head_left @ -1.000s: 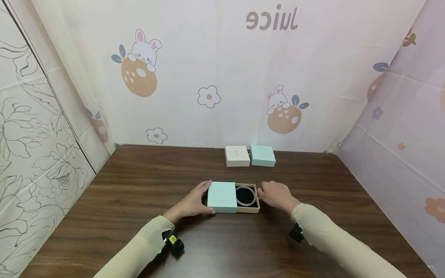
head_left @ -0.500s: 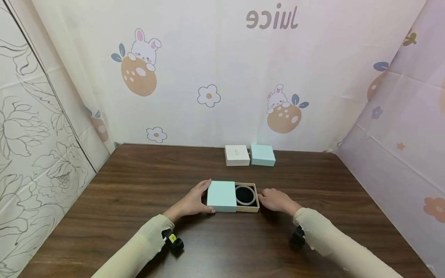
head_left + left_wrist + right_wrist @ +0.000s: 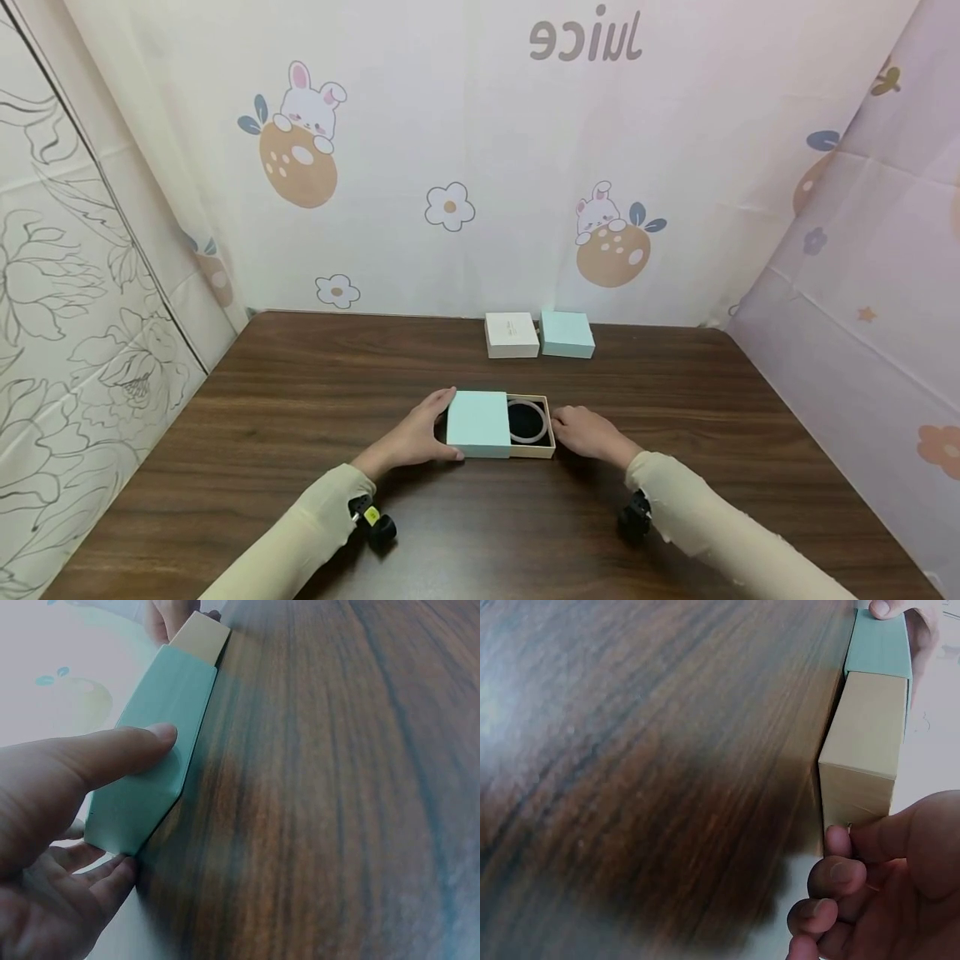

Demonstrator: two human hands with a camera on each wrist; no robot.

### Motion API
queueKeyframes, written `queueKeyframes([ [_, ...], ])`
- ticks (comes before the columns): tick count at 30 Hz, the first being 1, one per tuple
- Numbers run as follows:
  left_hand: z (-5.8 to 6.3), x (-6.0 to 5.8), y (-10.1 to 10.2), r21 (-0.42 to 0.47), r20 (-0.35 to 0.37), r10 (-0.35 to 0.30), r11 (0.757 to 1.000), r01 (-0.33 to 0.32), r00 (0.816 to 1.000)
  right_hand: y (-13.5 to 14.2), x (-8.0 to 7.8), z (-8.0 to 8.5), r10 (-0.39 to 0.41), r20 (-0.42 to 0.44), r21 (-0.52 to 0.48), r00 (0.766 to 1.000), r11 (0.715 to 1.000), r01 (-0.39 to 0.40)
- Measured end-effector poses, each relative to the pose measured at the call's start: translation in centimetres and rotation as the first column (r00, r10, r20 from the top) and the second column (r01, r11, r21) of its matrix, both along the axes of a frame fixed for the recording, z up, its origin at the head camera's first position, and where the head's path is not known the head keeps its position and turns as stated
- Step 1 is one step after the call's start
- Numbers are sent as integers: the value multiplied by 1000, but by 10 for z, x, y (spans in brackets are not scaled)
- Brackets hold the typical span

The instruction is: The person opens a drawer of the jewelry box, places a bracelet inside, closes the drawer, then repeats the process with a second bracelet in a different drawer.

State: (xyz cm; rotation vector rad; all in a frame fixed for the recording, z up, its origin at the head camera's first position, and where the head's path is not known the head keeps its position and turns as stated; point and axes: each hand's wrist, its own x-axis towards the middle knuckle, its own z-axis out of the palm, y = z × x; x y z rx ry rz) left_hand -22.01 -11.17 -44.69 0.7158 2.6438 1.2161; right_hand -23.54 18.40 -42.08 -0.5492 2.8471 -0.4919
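Observation:
A mint-green sleeve (image 3: 477,425) covers the left part of a slide-out jewellery box on the table. Its cream drawer (image 3: 532,452) sticks out to the right and has a black lining. In the drawer lies a pale bangle (image 3: 545,423), partly under the sleeve edge. My left hand (image 3: 414,429) grips the sleeve's left end, thumb on the near side and fingers round the back, as the left wrist view shows. At the drawer's right end is my right hand (image 3: 592,433). The right wrist view has its thumb and index finger pinched together at the end face (image 3: 859,796), the other fingers curled.
A white box (image 3: 512,335) and a second mint-green box (image 3: 567,334) stand side by side at the table's back edge. The dark wooden table (image 3: 480,533) meets a printed curtain (image 3: 450,125) behind. Each wrist wears a small black camera (image 3: 372,521).
My right hand has come down towards me a little, then shifted left. With it the drawer has slid slightly further into the sleeve. My left hand has stayed in place.

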Motion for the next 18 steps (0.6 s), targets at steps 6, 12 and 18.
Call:
queueKeyframes([
  [6, 0, -1, 1, 9, 2, -8, 1000, 8, 1000, 0, 0, 1, -4, -2, -12, 1000, 1000, 4],
  [12, 2, -2, 1, 11, -6, -6, 1000, 6, 1000, -3, 0, 3, -3, -14, -21, 1000, 1000, 3],
  [18, -1, 0, 1, 6, 6, -5, 1000, 5, 1000, -9, 1, 1, 10, -4, -44, 1000, 999, -10],
])
